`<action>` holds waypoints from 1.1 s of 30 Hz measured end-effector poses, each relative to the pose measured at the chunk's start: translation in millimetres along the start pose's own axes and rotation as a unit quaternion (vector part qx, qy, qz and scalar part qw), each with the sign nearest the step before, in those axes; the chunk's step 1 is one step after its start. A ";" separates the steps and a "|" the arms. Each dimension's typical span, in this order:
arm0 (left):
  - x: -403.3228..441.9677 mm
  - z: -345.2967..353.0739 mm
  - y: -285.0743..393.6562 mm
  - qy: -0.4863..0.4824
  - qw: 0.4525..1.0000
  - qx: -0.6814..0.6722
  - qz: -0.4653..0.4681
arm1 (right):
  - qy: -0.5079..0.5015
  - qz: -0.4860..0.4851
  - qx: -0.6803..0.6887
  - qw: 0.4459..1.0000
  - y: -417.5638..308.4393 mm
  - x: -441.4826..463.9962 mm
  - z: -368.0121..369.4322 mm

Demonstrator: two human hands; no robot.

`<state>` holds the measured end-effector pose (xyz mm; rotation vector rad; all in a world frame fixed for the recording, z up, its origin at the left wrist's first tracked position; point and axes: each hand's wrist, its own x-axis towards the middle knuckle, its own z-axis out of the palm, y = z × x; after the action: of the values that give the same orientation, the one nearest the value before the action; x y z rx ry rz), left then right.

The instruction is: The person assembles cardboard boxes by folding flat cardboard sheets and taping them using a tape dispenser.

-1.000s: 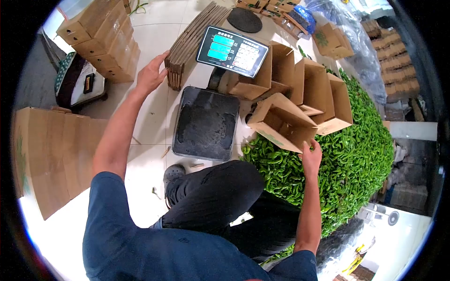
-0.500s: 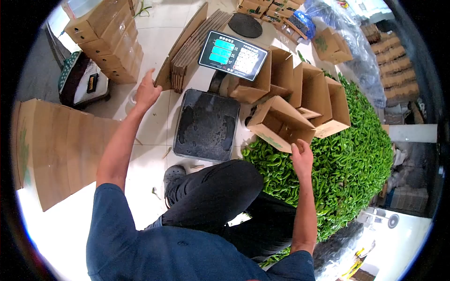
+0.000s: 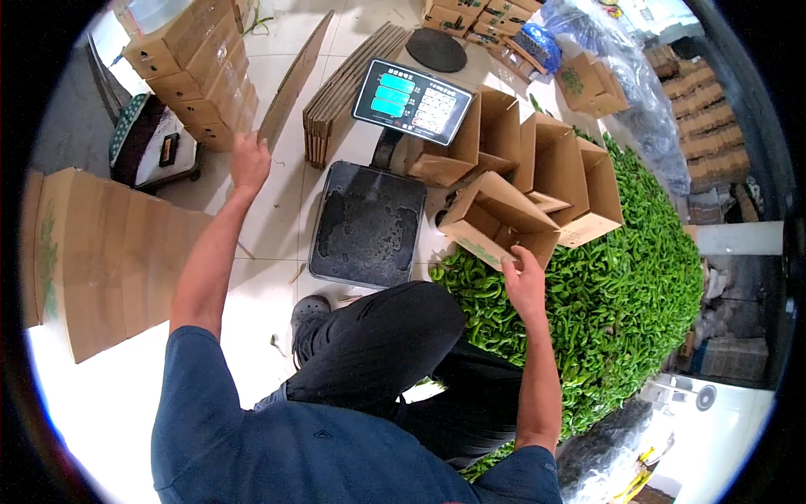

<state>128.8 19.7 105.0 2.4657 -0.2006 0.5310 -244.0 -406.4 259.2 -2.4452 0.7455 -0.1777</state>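
Observation:
My left hand [image 3: 250,161] is closed on the lower end of one flat cardboard sheet [image 3: 295,77], held upright and apart from the stack of folded cardboard [image 3: 348,92]. My right hand [image 3: 524,281] touches the near edge of an open, tilted box [image 3: 495,220], thumb and fingers at its rim. That box lies against the pile of green peppers [image 3: 621,294]. Behind it stand several other open boxes [image 3: 550,164]. Between my hands is a scale with a black platform [image 3: 367,223] and a lit display [image 3: 411,101].
Closed boxes [image 3: 197,76] are stacked at the upper left, and more cartons [image 3: 109,260] stand at the left edge. A round black disc [image 3: 437,50] lies beyond the scale. My legs [image 3: 378,344] are bent below the platform.
My left hand has separated one cardboard sheet from the folded stack and moved it left. My right hand has shifted left along the tilted box's near edge.

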 end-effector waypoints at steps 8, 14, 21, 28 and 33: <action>5.0 -15.0 17.3 0.005 1.000 0.007 0.011 | -0.008 -0.027 0.000 1.000 -7.2 -3.5 -0.8; 1.0 -37.5 31.4 0.031 0.999 -0.022 0.001 | -0.021 -0.029 0.005 0.999 -10.8 -4.8 0.0; -26.8 -67.3 41.2 0.040 0.998 0.034 0.041 | -0.043 -0.048 -0.016 0.998 -19.1 -6.1 0.3; -66.5 -80.7 74.1 -0.003 0.994 0.034 0.102 | -0.067 -0.065 -0.022 0.995 -20.0 -6.5 7.2; -62.9 -81.9 77.4 0.017 0.997 0.012 0.080 | -0.059 -0.067 -0.022 0.996 -19.3 -7.9 2.3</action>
<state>24.7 6.8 180.2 2.4752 -0.3824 0.6470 -240.8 -387.8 268.3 -2.5248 0.5398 -0.0668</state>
